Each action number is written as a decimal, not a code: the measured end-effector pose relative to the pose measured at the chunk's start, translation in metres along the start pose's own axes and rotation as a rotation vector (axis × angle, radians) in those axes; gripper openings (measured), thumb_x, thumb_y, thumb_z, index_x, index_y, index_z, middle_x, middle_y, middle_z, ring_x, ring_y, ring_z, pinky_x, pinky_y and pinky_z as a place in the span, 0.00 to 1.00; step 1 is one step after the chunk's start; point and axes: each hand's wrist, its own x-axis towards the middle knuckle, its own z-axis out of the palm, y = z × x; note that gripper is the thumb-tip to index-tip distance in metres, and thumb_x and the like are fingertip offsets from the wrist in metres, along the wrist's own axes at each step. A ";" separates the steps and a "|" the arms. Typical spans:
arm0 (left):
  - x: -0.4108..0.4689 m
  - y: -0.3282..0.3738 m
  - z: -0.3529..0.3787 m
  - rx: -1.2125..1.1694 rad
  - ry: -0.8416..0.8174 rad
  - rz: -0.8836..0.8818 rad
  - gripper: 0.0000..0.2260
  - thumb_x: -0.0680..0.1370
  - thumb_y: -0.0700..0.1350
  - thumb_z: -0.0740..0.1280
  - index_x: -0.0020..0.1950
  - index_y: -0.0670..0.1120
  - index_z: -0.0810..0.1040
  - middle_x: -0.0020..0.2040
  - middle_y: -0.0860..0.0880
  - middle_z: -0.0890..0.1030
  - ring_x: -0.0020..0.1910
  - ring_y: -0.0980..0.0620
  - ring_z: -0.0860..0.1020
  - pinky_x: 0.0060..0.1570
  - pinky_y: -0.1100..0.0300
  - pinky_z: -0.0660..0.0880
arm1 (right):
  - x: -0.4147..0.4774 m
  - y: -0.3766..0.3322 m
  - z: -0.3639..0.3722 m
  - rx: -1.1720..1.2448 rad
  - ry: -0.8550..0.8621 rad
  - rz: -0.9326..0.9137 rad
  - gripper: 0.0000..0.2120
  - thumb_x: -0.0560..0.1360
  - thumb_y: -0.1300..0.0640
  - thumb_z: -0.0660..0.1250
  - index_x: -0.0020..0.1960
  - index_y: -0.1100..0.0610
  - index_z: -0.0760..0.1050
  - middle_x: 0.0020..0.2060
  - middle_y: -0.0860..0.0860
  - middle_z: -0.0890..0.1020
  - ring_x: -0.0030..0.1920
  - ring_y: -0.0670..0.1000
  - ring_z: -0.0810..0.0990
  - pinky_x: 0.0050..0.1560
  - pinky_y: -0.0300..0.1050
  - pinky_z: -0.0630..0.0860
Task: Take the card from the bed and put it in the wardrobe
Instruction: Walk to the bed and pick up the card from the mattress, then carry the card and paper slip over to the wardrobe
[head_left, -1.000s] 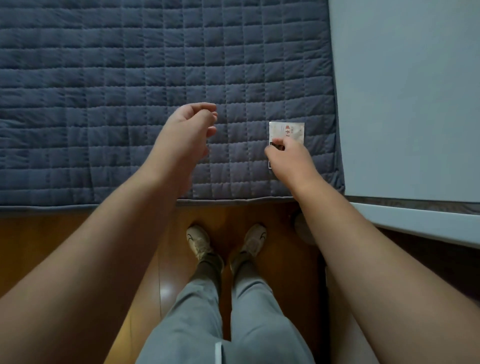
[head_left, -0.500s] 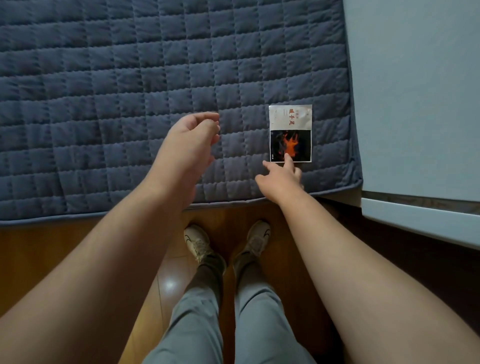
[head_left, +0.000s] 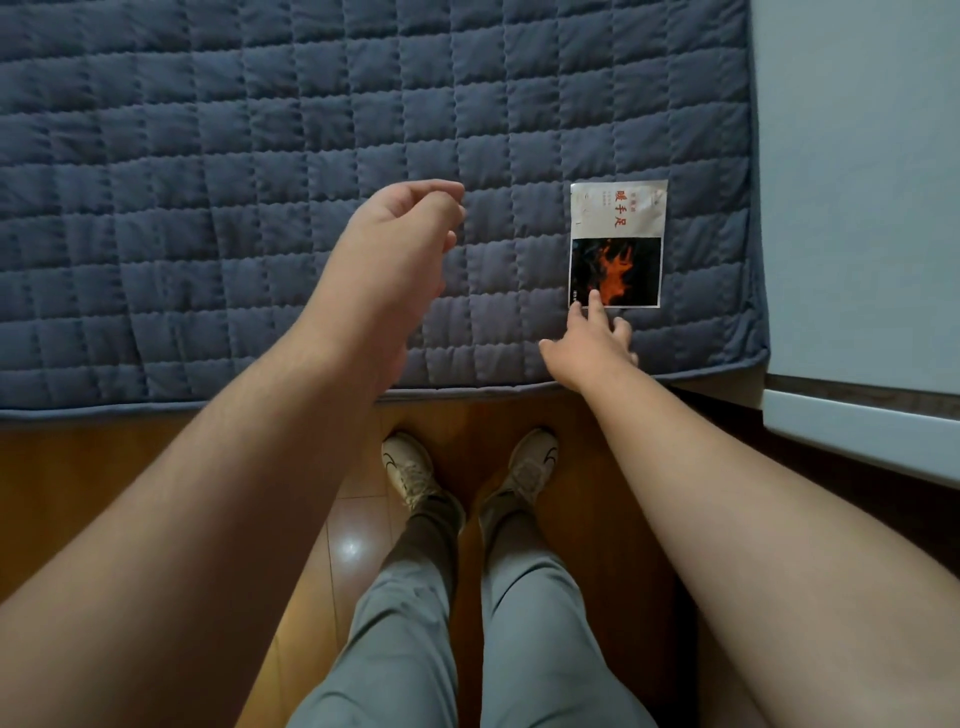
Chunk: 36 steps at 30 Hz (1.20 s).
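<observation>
Barely begun: the card (head_left: 616, 244) lies flat on the bed (head_left: 311, 130) at about two o'clock, the right hand (head_left: 592, 345) spread open with one fingertip on its near edge, the left hand (head_left: 402, 228) loosely curled and empty, so lifting and the wardrobe remain.

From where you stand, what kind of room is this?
Most likely a bedroom. A bed covered with a dark blue quilted cover fills the top of the view, pale blue-grey furniture, perhaps a wardrobe, stands beside it, and the wooden floor looks domestic.
</observation>
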 end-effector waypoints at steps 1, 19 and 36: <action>-0.002 0.000 0.000 0.003 -0.004 0.001 0.11 0.80 0.47 0.63 0.60 0.55 0.82 0.57 0.54 0.83 0.58 0.56 0.80 0.59 0.49 0.79 | 0.000 0.001 -0.001 -0.005 0.003 -0.002 0.32 0.82 0.43 0.60 0.84 0.46 0.55 0.85 0.45 0.40 0.84 0.62 0.45 0.78 0.68 0.56; -0.030 0.024 -0.006 -0.044 0.011 0.113 0.13 0.80 0.46 0.65 0.63 0.57 0.76 0.57 0.58 0.82 0.54 0.58 0.81 0.47 0.59 0.76 | -0.087 -0.015 -0.076 0.241 0.753 -0.270 0.18 0.81 0.54 0.63 0.69 0.56 0.80 0.71 0.48 0.79 0.68 0.57 0.73 0.67 0.57 0.71; -0.198 0.230 -0.150 0.599 0.070 0.794 0.22 0.71 0.64 0.73 0.63 0.61 0.81 0.65 0.59 0.77 0.70 0.50 0.71 0.67 0.40 0.71 | -0.432 -0.096 -0.293 0.392 0.975 -1.035 0.10 0.76 0.54 0.76 0.56 0.55 0.88 0.53 0.45 0.88 0.59 0.54 0.77 0.55 0.63 0.75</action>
